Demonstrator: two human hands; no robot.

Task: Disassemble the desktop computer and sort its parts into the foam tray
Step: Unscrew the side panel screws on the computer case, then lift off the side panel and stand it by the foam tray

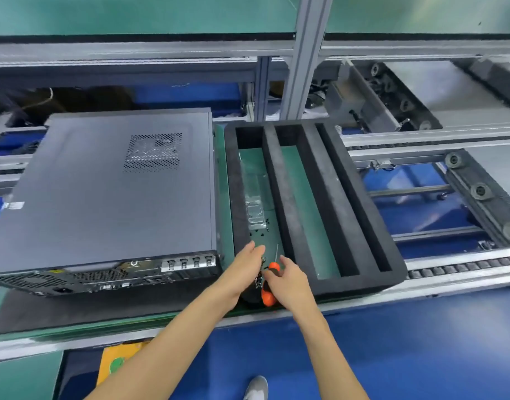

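While computer case (pixel 109 194) lies closed, orange-handled screwdriver (pixel 269 281) is gripped by right hand (pixel 288 284) in foam tray (pixel 360 209) compartment; left hand (pixel 245 269) extended, fingers straight, empty, apparently steadying.

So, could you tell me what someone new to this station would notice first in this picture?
Probably the large grey desktop computer lying closed on its side at the left of the bench, and the black foam tray with long slots just to its right. Next, both hands meet at the near end of the tray's leftmost slot: the right hand grips an orange-handled screwdriver, the left hand beside it, with small screws just beyond.
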